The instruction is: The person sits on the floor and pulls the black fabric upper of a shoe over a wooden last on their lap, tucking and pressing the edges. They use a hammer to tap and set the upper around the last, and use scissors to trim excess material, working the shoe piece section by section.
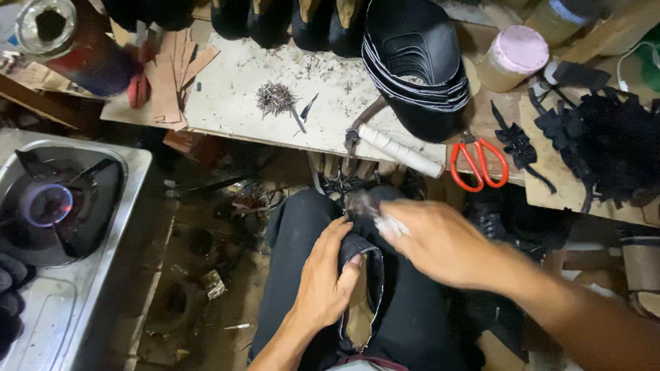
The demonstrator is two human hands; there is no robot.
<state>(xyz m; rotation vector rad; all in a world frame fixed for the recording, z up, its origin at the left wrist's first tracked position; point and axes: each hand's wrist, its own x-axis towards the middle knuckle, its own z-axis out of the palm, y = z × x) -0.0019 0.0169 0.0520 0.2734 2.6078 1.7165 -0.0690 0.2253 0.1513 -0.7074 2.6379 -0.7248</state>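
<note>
- A left hand [323, 275] grips a dark shoe upper [363, 275] on the person's lap, fingers wrapped around its edge, thumb lying across the tan lining.
- The right hand [440, 240] hovers over the top of the upper, blurred; its fingertips pinch something small and pale, too smeared to identify.
- The upper rests on black trousers [295, 227], below the bench edge.
- On the workbench [234, 96] above: a heap of small nails [275, 98], a tool with a white wrapped handle [402, 151], red scissors [479, 163], and a stack of black soles [416, 62].
- A pink-lidded jar [512, 58] stands to the right of the soles; black cut pieces [605, 144] lie on a board further right.
- At left, a gas burner [47, 205] shows a blue flame in a steel stove.
</note>
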